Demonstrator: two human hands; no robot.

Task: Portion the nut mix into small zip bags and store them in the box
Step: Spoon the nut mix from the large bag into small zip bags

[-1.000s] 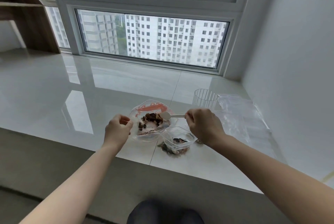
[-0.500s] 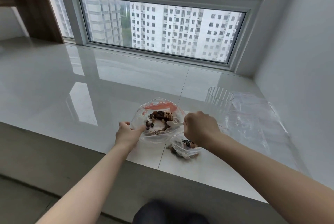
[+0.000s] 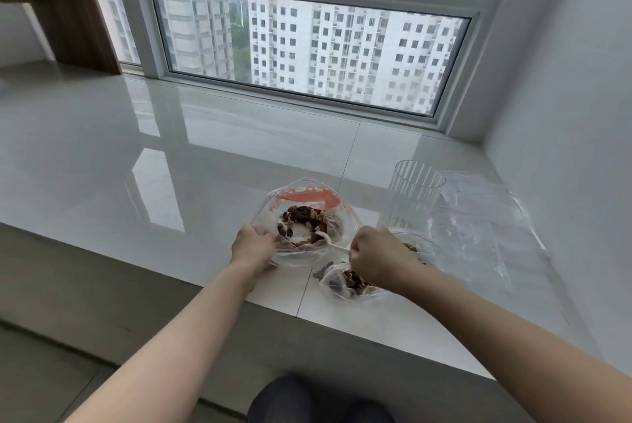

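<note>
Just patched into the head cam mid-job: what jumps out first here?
The big open bag of nut mix sits mid-ledge, its near-left rim held by the left hand, while the right hand dips a white spoon into it. A small zip bag already holding nuts lies under the right hand. A clear ribbed cup stands behind, spare bags beside it.

the right hand [image 3: 378, 258] covers most of the white spoon [image 3: 326, 240]; only the bowl end and a short length of handle show. the same hand and forearm hide the upper part of the small zip bag [image 3: 345, 280], so its opening cannot be judged. fingertips of the left hand [image 3: 253, 245] are hidden behind the rim of the large bag [image 3: 307, 217]. individual pieces of the nut mix [image 3: 307, 221] are too small to identify. the wooden shelf [image 3: 68, 2] is cut off by the left and top edges.
</note>
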